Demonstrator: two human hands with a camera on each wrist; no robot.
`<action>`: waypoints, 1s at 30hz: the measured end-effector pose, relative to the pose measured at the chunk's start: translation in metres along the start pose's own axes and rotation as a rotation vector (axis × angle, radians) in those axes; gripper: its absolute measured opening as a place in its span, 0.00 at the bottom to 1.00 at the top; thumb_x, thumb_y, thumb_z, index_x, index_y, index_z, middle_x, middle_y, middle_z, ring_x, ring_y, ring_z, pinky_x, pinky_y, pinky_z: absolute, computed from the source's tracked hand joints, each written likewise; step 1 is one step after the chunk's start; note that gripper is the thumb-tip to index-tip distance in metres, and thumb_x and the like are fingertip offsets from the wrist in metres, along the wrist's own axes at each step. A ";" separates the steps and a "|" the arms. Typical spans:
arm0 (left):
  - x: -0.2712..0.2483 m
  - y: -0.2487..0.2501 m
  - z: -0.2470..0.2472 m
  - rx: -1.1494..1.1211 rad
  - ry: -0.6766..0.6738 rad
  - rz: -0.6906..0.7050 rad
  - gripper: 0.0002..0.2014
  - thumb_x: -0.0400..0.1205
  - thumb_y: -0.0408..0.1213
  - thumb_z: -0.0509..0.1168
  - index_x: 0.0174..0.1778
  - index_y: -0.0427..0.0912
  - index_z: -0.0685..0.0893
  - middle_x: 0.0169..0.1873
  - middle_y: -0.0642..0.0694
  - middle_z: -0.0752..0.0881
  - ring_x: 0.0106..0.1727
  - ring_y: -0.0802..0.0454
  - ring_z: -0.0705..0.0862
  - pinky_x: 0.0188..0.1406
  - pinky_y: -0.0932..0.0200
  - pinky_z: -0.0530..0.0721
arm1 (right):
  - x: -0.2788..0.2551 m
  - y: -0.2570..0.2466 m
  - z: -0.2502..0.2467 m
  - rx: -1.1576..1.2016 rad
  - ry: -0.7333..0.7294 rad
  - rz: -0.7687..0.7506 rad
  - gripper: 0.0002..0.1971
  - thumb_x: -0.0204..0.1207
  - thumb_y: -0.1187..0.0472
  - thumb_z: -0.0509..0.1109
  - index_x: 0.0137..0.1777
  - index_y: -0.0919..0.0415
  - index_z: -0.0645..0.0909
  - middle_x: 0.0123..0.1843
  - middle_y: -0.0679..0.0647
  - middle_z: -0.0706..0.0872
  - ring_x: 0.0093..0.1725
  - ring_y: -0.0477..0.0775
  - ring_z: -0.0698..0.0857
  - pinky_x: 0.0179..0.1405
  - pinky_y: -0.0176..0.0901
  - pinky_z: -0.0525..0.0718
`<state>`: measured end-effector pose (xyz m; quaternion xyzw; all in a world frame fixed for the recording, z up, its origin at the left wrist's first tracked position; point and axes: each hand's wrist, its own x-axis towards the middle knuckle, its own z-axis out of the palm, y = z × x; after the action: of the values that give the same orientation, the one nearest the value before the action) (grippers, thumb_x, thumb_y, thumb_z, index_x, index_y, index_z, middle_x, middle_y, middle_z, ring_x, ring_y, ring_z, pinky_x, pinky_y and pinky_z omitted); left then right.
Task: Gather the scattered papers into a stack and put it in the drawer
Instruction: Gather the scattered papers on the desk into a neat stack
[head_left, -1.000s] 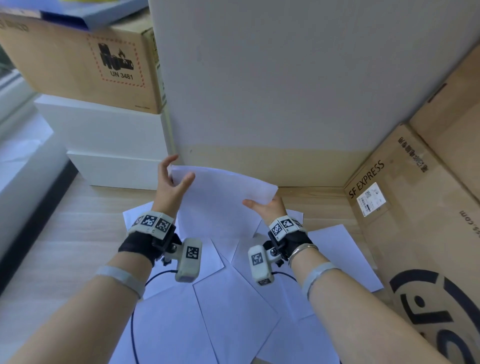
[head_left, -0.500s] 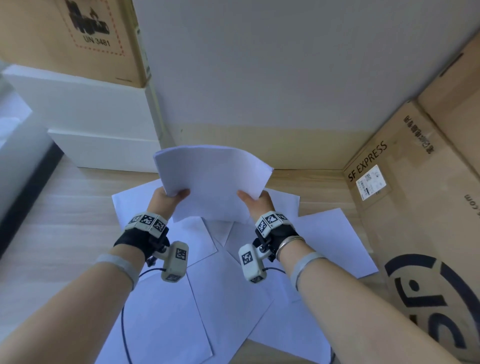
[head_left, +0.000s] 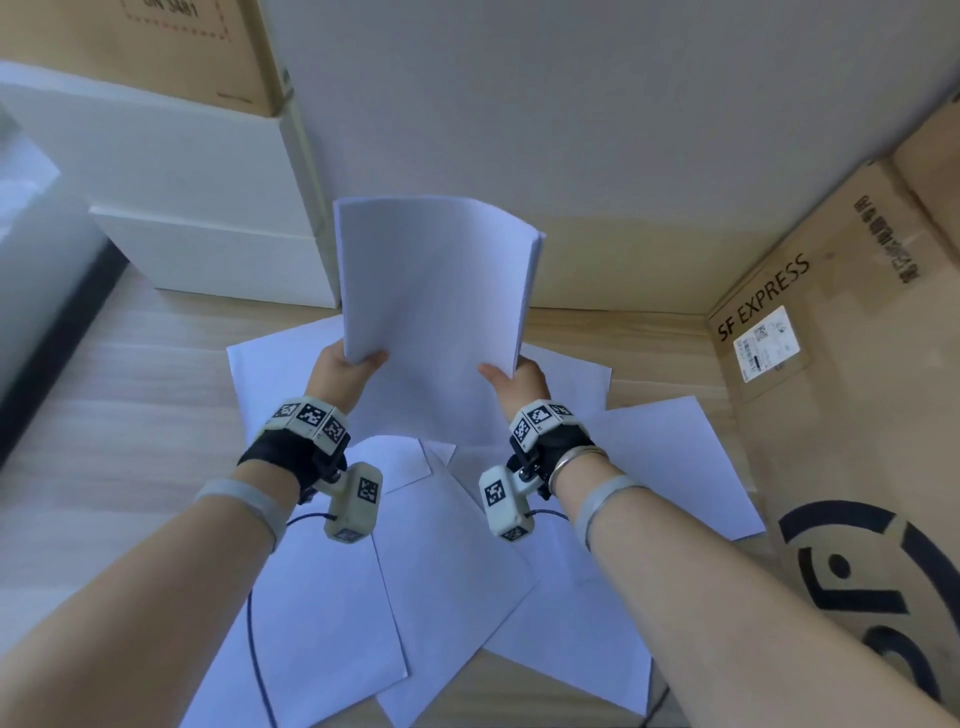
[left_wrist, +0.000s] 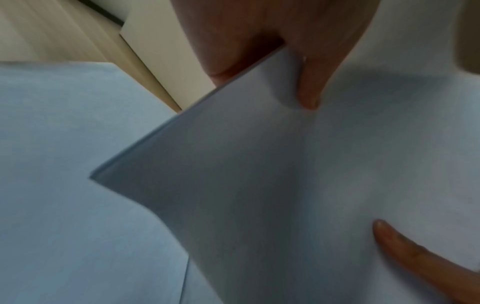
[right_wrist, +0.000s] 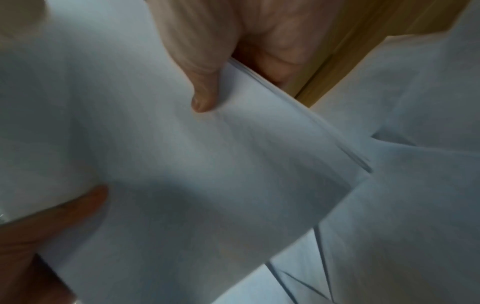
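We hold a thin stack of papers (head_left: 434, 312) upright, with our left hand (head_left: 345, 371) pinching its lower left corner and our right hand (head_left: 519, 376) pinching its lower right corner. Its long axis points up and away from the hands, toward the white wall (head_left: 571, 104). The scattered papers (head_left: 452, 561) lie flat on the wooden floor (head_left: 130, 389) just below the stack, equally near to both hands, and we see no drawer.

floor: pale wood (head_left: 130, 395) | wall: white (head_left: 571, 104) | right: cardboard boxes (head_left: 857, 415)
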<state>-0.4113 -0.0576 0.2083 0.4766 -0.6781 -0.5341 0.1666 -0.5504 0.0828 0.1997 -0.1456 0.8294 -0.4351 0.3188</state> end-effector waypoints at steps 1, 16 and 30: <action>0.000 -0.001 -0.002 -0.007 -0.002 -0.007 0.14 0.80 0.32 0.64 0.60 0.29 0.82 0.48 0.40 0.82 0.49 0.47 0.78 0.49 0.54 0.74 | -0.001 -0.003 -0.002 -0.025 -0.025 -0.014 0.17 0.81 0.58 0.66 0.63 0.70 0.80 0.63 0.65 0.85 0.62 0.63 0.84 0.55 0.41 0.77; -0.042 -0.087 -0.104 -0.060 0.223 -0.246 0.18 0.77 0.27 0.67 0.63 0.27 0.80 0.59 0.26 0.83 0.52 0.42 0.81 0.52 0.48 0.76 | -0.037 0.004 0.074 -0.189 -0.256 -0.134 0.15 0.84 0.60 0.56 0.36 0.58 0.76 0.33 0.55 0.77 0.34 0.54 0.75 0.42 0.41 0.75; -0.058 -0.174 -0.198 -0.022 0.266 -0.404 0.17 0.79 0.25 0.65 0.64 0.26 0.80 0.47 0.39 0.78 0.49 0.47 0.75 0.47 0.57 0.69 | -0.074 0.023 0.197 -0.827 -0.577 -0.351 0.15 0.72 0.68 0.66 0.59 0.61 0.81 0.56 0.59 0.87 0.56 0.61 0.85 0.56 0.50 0.85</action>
<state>-0.1557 -0.1177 0.1458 0.6670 -0.5352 -0.4963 0.1494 -0.3648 0.0100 0.1285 -0.5095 0.7734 -0.0612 0.3722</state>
